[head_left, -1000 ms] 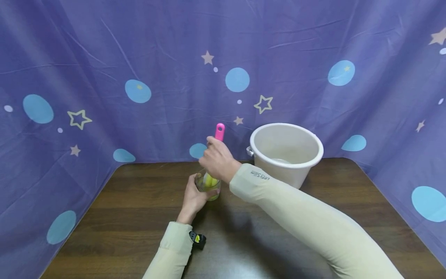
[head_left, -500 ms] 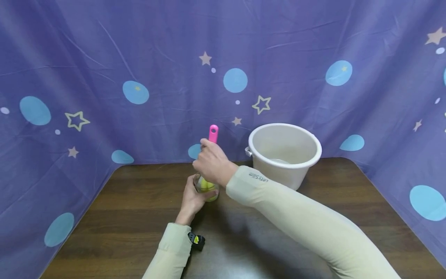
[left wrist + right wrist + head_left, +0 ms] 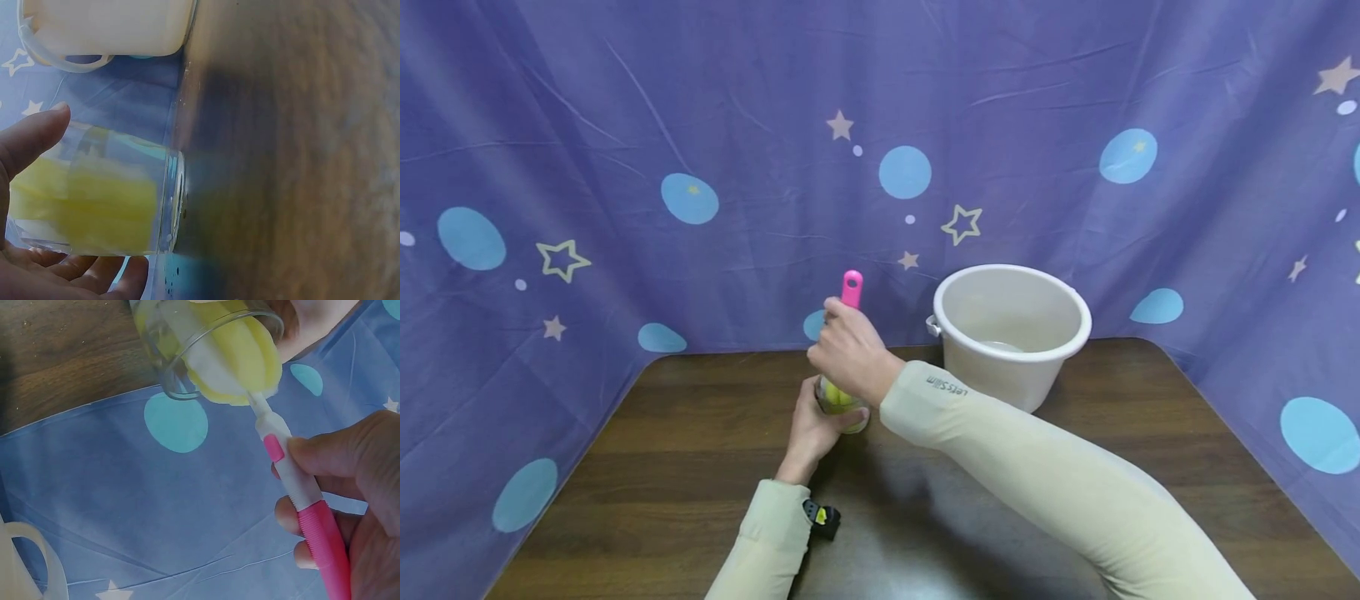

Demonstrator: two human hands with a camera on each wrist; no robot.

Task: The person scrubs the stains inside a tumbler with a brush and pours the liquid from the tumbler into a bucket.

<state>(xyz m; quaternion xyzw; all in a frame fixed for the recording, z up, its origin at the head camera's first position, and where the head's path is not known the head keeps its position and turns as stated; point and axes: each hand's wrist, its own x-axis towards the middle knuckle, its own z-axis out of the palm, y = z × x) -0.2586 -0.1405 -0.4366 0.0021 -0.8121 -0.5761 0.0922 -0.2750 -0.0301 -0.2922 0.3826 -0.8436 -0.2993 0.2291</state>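
In the head view my left hand (image 3: pixel 808 437) grips a clear drinking glass (image 3: pixel 170 206) around its side. The glass's base lies close to the tabletop; I cannot tell whether it touches. My right hand (image 3: pixel 853 350) holds a sponge bottle brush by its pink and white handle (image 3: pixel 328 544), thumb along the white part. The handle's pink end (image 3: pixel 852 287) sticks up above the fist. Most of the yellow and white sponge head (image 3: pixel 250 356) is inside the glass, its neck coming out past the rim in the right wrist view.
A whitish bucket (image 3: pixel 1015 354) stands at the back right of the dark wooden table (image 3: pixel 700 467), its handle mount on the left side. Behind hangs a blue-purple curtain (image 3: pixel 760 200) with stars and dots. Small droplets (image 3: pixel 53 344) dot the table.
My right hand has moved a little left and down with the brush, and its handle stands at a slightly different angle. The left hand keeps its grip on the glass, nearly in place.
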